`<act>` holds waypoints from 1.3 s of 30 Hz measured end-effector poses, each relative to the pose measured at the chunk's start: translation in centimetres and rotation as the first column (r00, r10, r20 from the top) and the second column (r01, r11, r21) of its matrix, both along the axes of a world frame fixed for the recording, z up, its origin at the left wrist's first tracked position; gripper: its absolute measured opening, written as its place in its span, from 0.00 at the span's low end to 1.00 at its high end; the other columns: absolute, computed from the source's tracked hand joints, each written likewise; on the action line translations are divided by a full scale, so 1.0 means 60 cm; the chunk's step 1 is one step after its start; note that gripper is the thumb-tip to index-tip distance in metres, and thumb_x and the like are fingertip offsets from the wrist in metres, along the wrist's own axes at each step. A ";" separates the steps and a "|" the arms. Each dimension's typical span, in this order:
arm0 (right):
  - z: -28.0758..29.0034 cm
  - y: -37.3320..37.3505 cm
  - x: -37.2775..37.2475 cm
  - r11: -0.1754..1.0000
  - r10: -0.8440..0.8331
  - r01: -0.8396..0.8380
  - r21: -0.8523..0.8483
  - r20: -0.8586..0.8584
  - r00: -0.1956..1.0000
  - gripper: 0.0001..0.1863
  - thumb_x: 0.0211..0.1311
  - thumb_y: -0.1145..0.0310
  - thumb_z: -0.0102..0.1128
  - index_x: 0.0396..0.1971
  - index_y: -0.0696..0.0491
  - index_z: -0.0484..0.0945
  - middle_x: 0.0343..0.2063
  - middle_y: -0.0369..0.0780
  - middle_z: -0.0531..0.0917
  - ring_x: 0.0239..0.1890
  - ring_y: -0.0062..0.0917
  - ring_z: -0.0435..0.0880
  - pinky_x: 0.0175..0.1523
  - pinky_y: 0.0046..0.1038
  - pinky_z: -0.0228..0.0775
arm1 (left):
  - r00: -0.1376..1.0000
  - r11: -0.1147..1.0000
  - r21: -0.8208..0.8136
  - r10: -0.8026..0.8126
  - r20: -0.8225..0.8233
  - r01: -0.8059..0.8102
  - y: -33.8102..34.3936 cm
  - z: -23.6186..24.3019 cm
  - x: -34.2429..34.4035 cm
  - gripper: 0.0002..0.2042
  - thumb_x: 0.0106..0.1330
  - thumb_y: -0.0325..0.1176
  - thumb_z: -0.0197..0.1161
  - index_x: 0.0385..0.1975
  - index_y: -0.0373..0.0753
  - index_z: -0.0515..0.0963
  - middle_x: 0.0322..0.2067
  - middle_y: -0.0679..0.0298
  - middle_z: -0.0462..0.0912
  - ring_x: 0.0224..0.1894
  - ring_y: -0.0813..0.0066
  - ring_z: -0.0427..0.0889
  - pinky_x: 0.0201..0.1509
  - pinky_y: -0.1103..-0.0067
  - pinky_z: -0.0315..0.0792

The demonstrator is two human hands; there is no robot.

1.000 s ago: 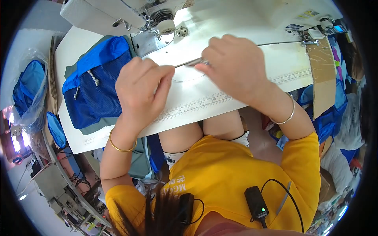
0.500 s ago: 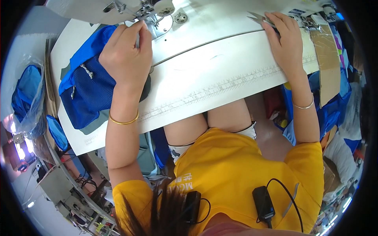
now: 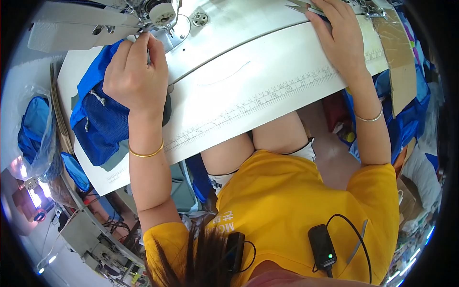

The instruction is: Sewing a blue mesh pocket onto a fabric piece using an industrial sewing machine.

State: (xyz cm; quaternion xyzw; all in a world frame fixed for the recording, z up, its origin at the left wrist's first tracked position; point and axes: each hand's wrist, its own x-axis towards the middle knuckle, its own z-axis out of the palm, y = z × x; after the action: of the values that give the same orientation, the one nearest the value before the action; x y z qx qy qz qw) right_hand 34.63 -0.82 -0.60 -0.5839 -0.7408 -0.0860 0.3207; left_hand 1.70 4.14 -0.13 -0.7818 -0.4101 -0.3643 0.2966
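At a white sewing machine (image 3: pixel 81 33), my left hand (image 3: pixel 135 76) has finger and thumb pinched just below the needle-bar fittings; what they hold is too small to make out. At upper right my right hand (image 3: pixel 337 40) grips metal scissors (image 3: pixel 299 8), blades pointing left above the tabletop. A blue bag (image 3: pixel 98 126) with mesh and cord pulls lies on grey-green fabric, partly behind my left hand. A thin, curved thread (image 3: pixel 224 76) lies on the white table (image 3: pixel 253 91), which has printed rulers along its front.
A cardboard sheet (image 3: pixel 399 71) hangs at the table's right end, with blue fabric pieces (image 3: pixel 406 117) heaped beneath. At far left are another blue bag (image 3: pixel 33 124) in clear plastic and a metal machine frame (image 3: pixel 95 239). My legs are under the front edge.
My hands have separated from the middle: the left rose leftward to the needle area, the right went up and rightward with the scissors.
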 end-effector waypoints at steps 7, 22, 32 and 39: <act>-0.004 0.001 0.002 1.000 -0.007 0.007 -0.009 -0.019 1.000 0.15 0.59 0.74 0.66 0.44 0.65 0.79 0.45 0.52 0.80 0.50 0.47 0.78 0.58 0.40 0.71 | 0.999 1.000 -0.006 -0.010 0.032 0.010 0.005 -0.006 -0.002 0.04 0.52 0.24 0.74 0.26 0.38 0.86 0.21 0.65 0.81 0.18 0.71 0.78 0.20 0.80 0.67; 0.022 0.007 -0.080 0.937 0.255 -0.332 -0.111 -0.434 0.864 0.18 0.63 0.70 0.67 0.49 0.64 0.79 0.48 0.52 0.81 0.47 0.44 0.82 0.55 0.36 0.75 | 0.986 0.993 -0.087 -0.061 0.153 0.075 0.011 -0.015 0.001 0.02 0.57 0.25 0.74 0.29 0.35 0.88 0.16 0.67 0.76 0.16 0.80 0.69 0.20 0.82 0.61; 0.000 0.052 -0.166 0.821 0.441 -0.560 -0.109 -0.501 0.745 0.18 0.66 0.69 0.61 0.49 0.66 0.76 0.45 0.54 0.79 0.50 0.43 0.80 0.57 0.38 0.73 | 0.986 0.997 -0.038 -0.066 0.155 0.073 0.006 -0.008 0.005 0.03 0.54 0.23 0.74 0.27 0.34 0.87 0.19 0.65 0.79 0.15 0.77 0.73 0.18 0.83 0.61; 0.010 0.052 -0.156 0.790 0.256 -0.504 -0.350 -0.559 0.789 0.15 0.65 0.69 0.61 0.46 0.64 0.77 0.38 0.50 0.79 0.41 0.41 0.80 0.48 0.38 0.73 | 0.986 0.997 -0.044 -0.048 0.159 0.056 0.006 -0.010 0.002 0.02 0.55 0.24 0.74 0.27 0.34 0.87 0.17 0.66 0.77 0.15 0.79 0.70 0.19 0.83 0.60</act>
State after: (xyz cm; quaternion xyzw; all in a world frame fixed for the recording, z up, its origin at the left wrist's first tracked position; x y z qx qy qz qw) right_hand 25.27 2.30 0.01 -0.4797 -0.7390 0.3181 0.3502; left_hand 1.84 4.49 -0.71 -0.7680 -0.4204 -0.4224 0.2345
